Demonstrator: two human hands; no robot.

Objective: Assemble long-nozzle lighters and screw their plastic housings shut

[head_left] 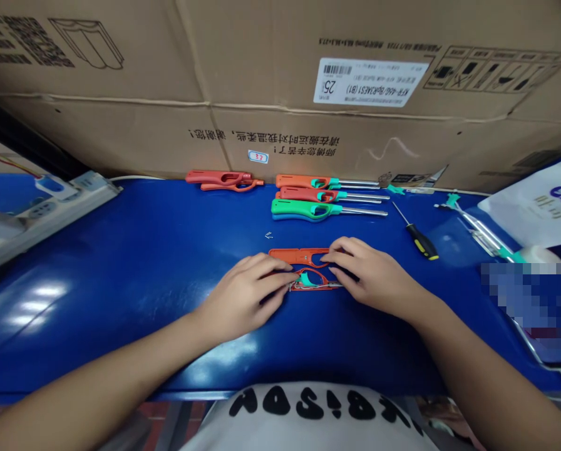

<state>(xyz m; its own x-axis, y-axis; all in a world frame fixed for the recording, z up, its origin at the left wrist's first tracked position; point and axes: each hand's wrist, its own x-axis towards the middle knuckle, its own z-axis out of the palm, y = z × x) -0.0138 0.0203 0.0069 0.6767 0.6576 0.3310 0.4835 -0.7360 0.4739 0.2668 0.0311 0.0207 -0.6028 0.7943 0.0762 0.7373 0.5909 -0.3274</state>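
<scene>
Both hands rest on the blue table (134, 263) over an opened orange lighter body (303, 268) lying flat. A teal trigger piece (307, 280) and metal parts show between the fingers. My left hand (243, 297) has its fingers pressed together on the left end of the shell. My right hand (374, 272) pinches the right part of it, fingers curled down onto the piece.
Three assembled long-nose lighters (327, 195), orange and green, lie behind, with two orange shells (224, 180) to their left. A black-and-yellow screwdriver (416, 235) and metal tubes (482, 235) lie right. Cardboard boxes (280, 88) wall the back; a power strip (50, 200) sits left.
</scene>
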